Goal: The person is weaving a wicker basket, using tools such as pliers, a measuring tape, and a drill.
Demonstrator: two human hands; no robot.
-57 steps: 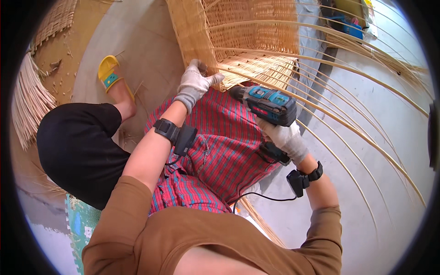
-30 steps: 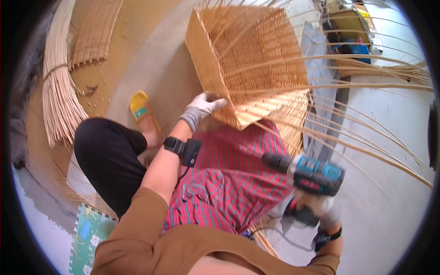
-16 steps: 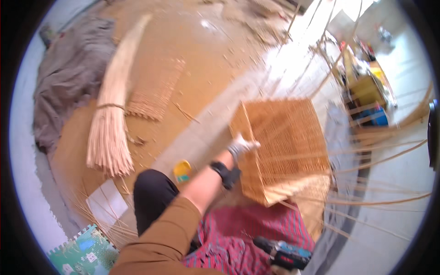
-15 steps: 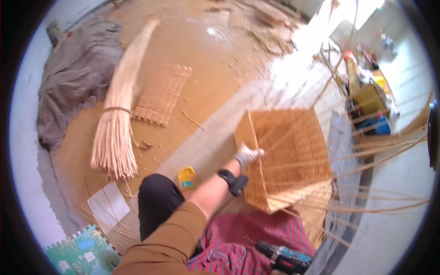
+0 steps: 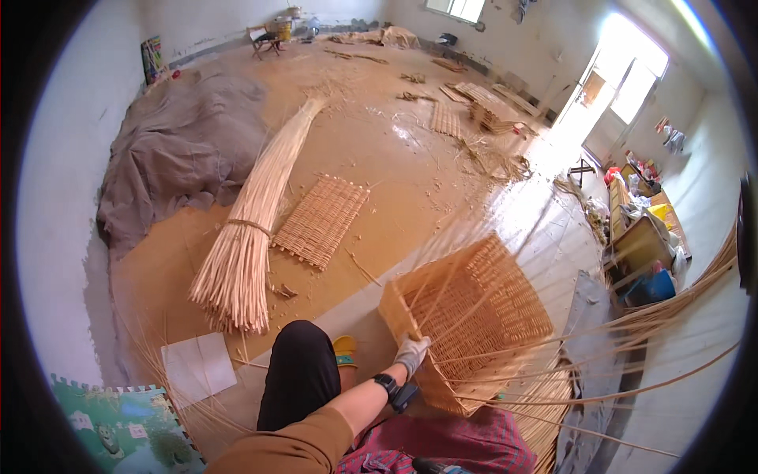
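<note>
My left hand [image 5: 412, 354], in a pale work glove, grips the near left rim of a box-shaped wicker basket [image 5: 482, 312]. Its fingers are closed over the edge. The basket stands tilted, with its hollow inside showing toward me. Long loose rods [image 5: 632, 336] stick out from its rim to the right, some blurred. Below the basket a red checked cloth [image 5: 474, 442] lies over my lap, and the top of a power drill [image 5: 433, 466] just shows at the lower edge. No part of my right hand appears.
To the left lie a tied bundle of peeled rods [image 5: 257, 229], a flat woven panel [image 5: 322, 221] and a large grey cloth heap [image 5: 193, 142]. A white sheet [image 5: 197, 367] lies near my knee. Clutter with a blue container [image 5: 651, 286] lines the right wall.
The view has lifted, showing more of the room and less of the drill. The basket has turned and tipped, with my left hand still on its rim; its rods have swung.
</note>
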